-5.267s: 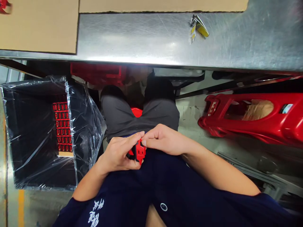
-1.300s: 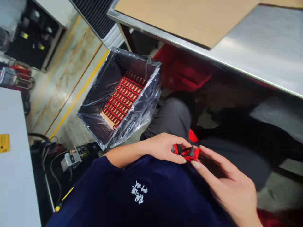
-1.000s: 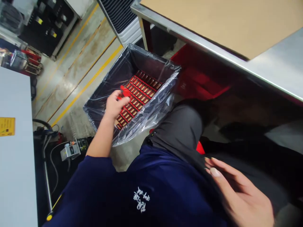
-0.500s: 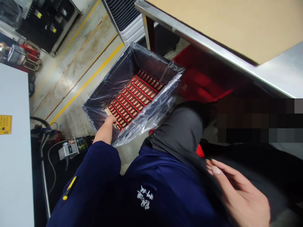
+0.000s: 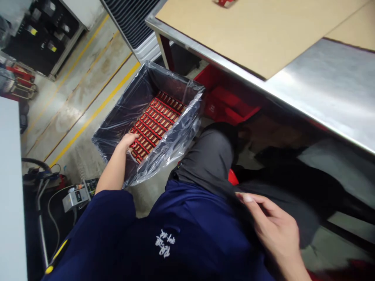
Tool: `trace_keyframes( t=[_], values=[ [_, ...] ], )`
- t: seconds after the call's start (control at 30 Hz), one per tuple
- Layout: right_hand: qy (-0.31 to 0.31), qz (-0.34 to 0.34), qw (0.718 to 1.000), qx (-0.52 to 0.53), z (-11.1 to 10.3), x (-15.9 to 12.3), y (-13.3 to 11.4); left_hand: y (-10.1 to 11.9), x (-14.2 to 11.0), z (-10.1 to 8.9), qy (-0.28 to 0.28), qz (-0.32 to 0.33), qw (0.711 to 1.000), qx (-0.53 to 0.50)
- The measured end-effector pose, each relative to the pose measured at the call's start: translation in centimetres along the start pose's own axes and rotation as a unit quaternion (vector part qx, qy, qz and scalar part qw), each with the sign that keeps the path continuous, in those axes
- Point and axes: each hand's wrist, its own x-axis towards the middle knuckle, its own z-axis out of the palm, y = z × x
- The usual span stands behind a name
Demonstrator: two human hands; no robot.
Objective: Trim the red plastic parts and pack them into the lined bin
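Note:
My left hand (image 5: 128,141) reaches into a dark bin (image 5: 106,125) lined with clear plastic. Its fingers are bent around a small red frame (image 5: 134,144) at the near left end of the layer, partly hidden by the hand. Rows of similar red, dark-edged rectangular frames (image 5: 158,123) lie on a tan sheet inside the bin. My right hand (image 5: 274,222) is over my lap by the dark trousers (image 5: 205,156), thumb and fingertips pinched together. Whatever is between those fingertips is too small and dark to make out.
A metal-edged table (image 5: 331,86) with tan board stands at upper right, a red part (image 5: 225,3) on it. Beneath it is a red crate (image 5: 231,105). A grey device (image 5: 76,198) with hoses stands at lower left, near a white panel (image 5: 11,175).
The view has shifted, bringing more of the table into sight. My left hand stays at the near left end of the frames, its wrist turned a little. My right hand remains pinched over my lap.

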Motion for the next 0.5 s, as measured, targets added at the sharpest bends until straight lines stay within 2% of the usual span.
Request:
trace_keyframes(
  t=[0.07,0.1,0.2,0.23,0.3,0.37,0.4,0.5],
  values=[
    [-0.045,-0.038,0.998,-0.012,0.2,-0.1,-0.7,3.2,-2.6,1.1,-0.032,0.052,0.993,-0.100],
    [-0.068,-0.063,0.996,-0.010,0.5,-0.3,-1.2,4.9,-4.3,2.2,-0.055,0.083,0.984,-0.145],
    [-0.117,-0.139,0.983,0.022,1.5,-1.3,-3.3,9.8,-11.2,7.5,-0.165,0.160,0.945,-0.234],
    [-0.128,-0.157,0.979,0.036,1.8,-1.7,-3.9,11.1,-13.8,9.4,-0.227,0.180,0.919,-0.267],
    [-0.119,-0.185,0.974,0.062,2.0,-2.3,-4.7,13.0,-18.7,12.6,-0.398,0.164,0.802,-0.414],
    [-0.070,-0.197,0.973,0.096,1.8,-2.8,-4.7,14.0,-22.2,14.6,-0.499,0.126,0.731,-0.447],
    [-0.043,-0.200,0.972,0.115,1.5,-3.0,-4.5,14.3,-23.3,15.1,-0.527,0.110,0.716,-0.445],
    [-0.009,-0.200,0.964,0.177,0.8,-3.7,-3.6,14.8,-24.5,15.7,-0.562,0.089,0.700,-0.432]
  ],
)
